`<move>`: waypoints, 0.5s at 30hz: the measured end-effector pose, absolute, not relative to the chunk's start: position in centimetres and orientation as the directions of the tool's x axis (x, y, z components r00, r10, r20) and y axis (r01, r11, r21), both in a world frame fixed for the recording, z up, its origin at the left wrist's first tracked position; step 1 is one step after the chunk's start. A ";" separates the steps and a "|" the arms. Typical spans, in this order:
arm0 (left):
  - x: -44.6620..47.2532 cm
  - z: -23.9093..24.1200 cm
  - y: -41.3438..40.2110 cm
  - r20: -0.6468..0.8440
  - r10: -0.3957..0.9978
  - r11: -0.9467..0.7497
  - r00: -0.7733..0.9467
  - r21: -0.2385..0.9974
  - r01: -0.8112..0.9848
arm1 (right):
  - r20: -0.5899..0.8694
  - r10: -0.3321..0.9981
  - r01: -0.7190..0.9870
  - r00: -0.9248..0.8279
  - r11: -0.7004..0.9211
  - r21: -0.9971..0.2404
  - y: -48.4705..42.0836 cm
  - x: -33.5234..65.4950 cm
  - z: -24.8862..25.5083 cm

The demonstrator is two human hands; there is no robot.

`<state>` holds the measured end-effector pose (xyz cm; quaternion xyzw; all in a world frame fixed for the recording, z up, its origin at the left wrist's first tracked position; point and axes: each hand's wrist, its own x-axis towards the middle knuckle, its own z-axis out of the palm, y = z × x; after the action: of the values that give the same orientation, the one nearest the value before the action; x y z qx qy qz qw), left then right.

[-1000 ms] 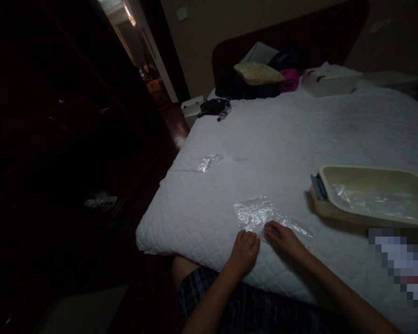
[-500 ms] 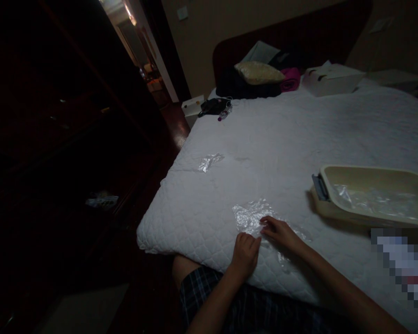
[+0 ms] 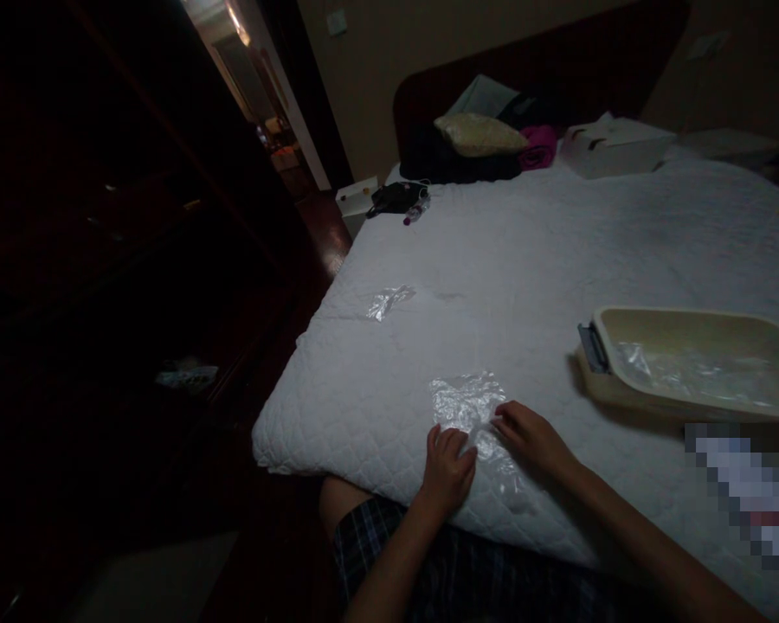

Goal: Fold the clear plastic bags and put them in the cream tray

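Left hand [image 3: 447, 465]: down on the near edge of the clear plastic bag [image 3: 471, 415], fingers [image 3: 442, 437] curled loosely on the film, pressing rather than pinching from what shows.
Right hand [image 3: 533, 439]: just to the 3 o'clock side of the left, fingers [image 3: 503, 420] flat-ish on the same bag, tips touching the plastic; can't tell if anything's actually pinched.
Plastic bag: crinkly, lying flat on the white quilted bed [image 3: 525, 251], near the edge at 6 o'clock, partly under both hands.
Second scrap of plastic [image 3: 389, 301]: at 11 o'clock from the hands, well apart, also on the bed.
Beige tray [image 3: 629, 394]: out at 2 o'clock, dark handle on its left end, more clear film inside.
Far end, 12 o'clock: white box [image 3: 614, 145], pink cloth [image 3: 538, 145], tan pillow [image 3: 480, 134].
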<state>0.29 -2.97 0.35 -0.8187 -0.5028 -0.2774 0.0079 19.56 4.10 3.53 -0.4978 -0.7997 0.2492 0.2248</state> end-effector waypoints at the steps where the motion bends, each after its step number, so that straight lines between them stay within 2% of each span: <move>1: 0.2 0.3 -2.9 0.472 0.810 -0.505 0.347 0.261 0.823 | 0.132 0.883 0.667 -0.450 0.431 -0.607 3.7 20.3 3.6; 6: -0.1 -0.8 -3.1 0.535 0.735 -0.573 0.416 0.162 0.804 | 0.187 0.719 0.608 -0.670 0.675 -0.417 1.0 22.7 3.0; 10: 0.2 -1.4 -3.7 0.487 0.662 -0.673 0.570 0.052 0.737 | 0.260 0.616 0.552 -0.743 0.785 -0.281 -0.5 22.3 2.5; 12: 0.4 -1.4 -3.9 0.453 0.656 -0.693 0.604 0.045 0.719 | 0.277 0.580 0.522 -0.766 0.813 -0.258 -0.6 21.8 2.6; 15: 0.4 -1.5 -3.9 0.429 0.679 -0.676 0.595 0.051 0.735 | 0.258 0.578 0.505 -0.774 0.810 -0.297 -0.4 21.5 3.3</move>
<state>0.39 -3.89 -1.55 -0.8906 -0.3971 -0.2118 0.0658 21.47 -0.36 3.26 -0.2894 -0.9359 0.1060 0.1708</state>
